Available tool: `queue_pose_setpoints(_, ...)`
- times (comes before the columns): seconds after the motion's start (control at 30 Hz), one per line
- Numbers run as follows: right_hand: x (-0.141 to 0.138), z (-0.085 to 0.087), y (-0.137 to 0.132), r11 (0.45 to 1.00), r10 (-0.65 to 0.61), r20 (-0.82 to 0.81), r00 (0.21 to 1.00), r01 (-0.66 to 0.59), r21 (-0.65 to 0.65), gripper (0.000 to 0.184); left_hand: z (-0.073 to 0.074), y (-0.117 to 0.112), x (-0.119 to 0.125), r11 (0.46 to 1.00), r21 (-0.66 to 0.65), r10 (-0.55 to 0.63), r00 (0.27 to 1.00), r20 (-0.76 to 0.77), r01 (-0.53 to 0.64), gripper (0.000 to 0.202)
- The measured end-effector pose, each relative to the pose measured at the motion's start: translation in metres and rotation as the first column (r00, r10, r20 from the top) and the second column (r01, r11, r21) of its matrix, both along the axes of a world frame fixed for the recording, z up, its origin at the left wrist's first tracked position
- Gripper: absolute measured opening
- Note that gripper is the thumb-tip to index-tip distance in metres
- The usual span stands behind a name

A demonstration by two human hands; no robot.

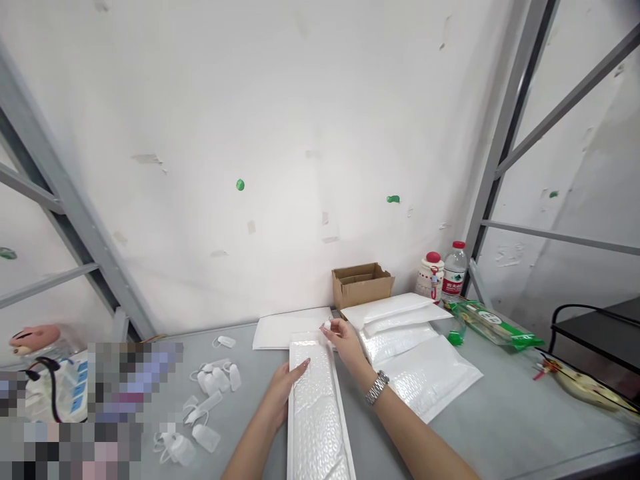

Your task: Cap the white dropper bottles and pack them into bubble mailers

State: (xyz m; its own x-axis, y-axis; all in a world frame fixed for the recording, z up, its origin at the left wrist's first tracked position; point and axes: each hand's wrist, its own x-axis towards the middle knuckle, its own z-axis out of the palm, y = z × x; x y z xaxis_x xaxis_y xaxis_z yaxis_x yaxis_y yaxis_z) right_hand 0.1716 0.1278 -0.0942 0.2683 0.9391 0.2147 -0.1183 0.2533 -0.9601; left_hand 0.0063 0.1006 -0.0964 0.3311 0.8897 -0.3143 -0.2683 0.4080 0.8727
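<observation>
My left hand [289, 392] is closed on the left edge of a long white bubble mailer [317, 407], with the thumb on top and the fingers hidden underneath. At the mailer's far end, my right hand [343, 339] pinches a small white piece [328, 325], too small to name surely. A metal-band watch [377, 387] is on the right wrist. To the left lie several small translucent white plastic pieces with loops [213, 379]. A flat white sheet or mailer [275, 328] lies behind the held one.
Several white bubble mailers [425, 373] are piled at right. Behind stand a cardboard box [363, 285], a cream jar with a red lid [430, 277] and a water bottle [454, 270]. A green packet [495, 323] lies near a black rack [600, 333]. A power strip [60, 393] sits at left.
</observation>
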Motion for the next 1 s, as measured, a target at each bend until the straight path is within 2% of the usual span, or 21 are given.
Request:
queue_pose_setpoints(0.07, 0.003, 0.001, -0.001, 0.999, -0.035, 0.062, 0.997, 0.035, 0.004, 0.038, -0.001, 0.001, 0.0, 1.0, 0.01, -0.005, 1.0, -0.019, 0.005, 0.051)
queue_pose_setpoints(0.23, 0.005, 0.002, -0.003, 1.0, 0.012, 0.087, 0.996, -0.013, 0.018, 0.035, -0.005, 0.003, -0.001, 0.999, 0.054, 0.009, 0.995, -0.1, -0.003, 0.053)
queue_pose_setpoints(0.43, 0.003, 0.0, -0.003, 0.998, 0.014, 0.197, 0.98, -0.026, 0.058, 0.045, -0.007, 0.003, -0.003, 0.992, 0.128, 0.012, 0.995, -0.094, 0.0, 0.051)
queue_pose_setpoints(0.5, 0.004, 0.001, -0.005, 0.997, 0.014, 0.258, 0.966, -0.031, 0.064, 0.042, -0.009, 0.005, -0.003, 0.991, 0.135, -0.001, 0.995, -0.095, 0.014, 0.05)
queue_pose_setpoints(0.6, 0.004, 0.001, -0.005, 0.996, 0.061, 0.286, 0.956, -0.075, 0.038, 0.039, -0.014, 0.008, -0.003, 0.991, 0.131, 0.009, 0.996, -0.094, 0.004, 0.051)
queue_pose_setpoints(0.7, 0.005, 0.0, -0.004, 0.992, 0.126, 0.24, 0.963, -0.127, -0.012, 0.038, -0.02, 0.011, -0.003, 0.989, 0.145, 0.042, 0.993, -0.114, -0.025, 0.052)
queue_pose_setpoints(0.83, 0.006, -0.003, -0.002, 0.969, 0.243, 0.204, 0.948, -0.23, -0.088, 0.034, -0.027, 0.015, -0.003, 0.989, 0.148, 0.017, 0.989, -0.149, 0.005, 0.055)
queue_pose_setpoints(1.0, 0.003, -0.008, -0.002, 0.975, 0.216, 0.333, 0.918, -0.188, -0.115, 0.029, -0.034, 0.02, -0.004, 0.982, 0.19, 0.032, 0.981, -0.19, 0.005, 0.056)
